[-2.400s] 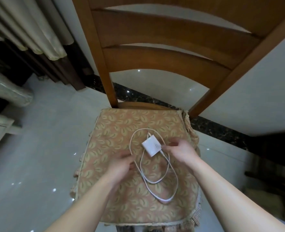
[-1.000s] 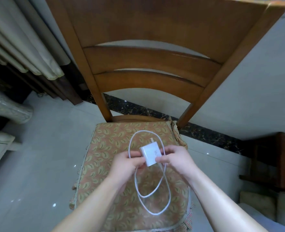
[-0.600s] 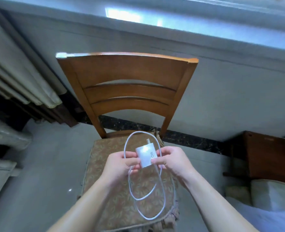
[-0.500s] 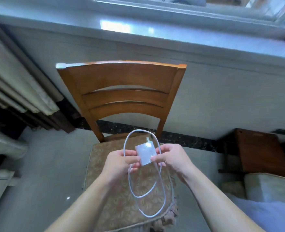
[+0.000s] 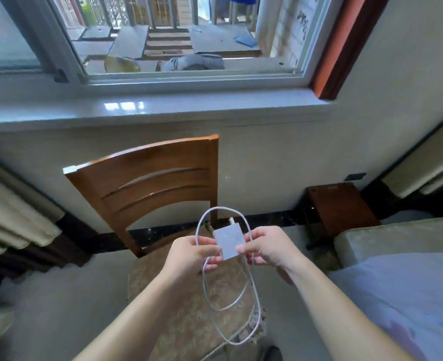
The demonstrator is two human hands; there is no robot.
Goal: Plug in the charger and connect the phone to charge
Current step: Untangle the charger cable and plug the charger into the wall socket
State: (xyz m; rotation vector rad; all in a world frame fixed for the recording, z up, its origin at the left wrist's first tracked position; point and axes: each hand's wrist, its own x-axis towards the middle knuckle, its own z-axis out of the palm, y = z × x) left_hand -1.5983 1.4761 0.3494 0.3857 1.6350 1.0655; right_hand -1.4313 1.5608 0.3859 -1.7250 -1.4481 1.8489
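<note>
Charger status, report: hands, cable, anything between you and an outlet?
Left hand and right hand both pinching white charger. Cable hanging looped, unplugged. No phone in view. Chair ahead.

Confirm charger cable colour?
White: the cable hangs looped below the charger, head view.

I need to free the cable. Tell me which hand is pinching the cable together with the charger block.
The left hand: the white cable runs through its fingers beside the charger block. The right hand grips the block's other edge.
</note>
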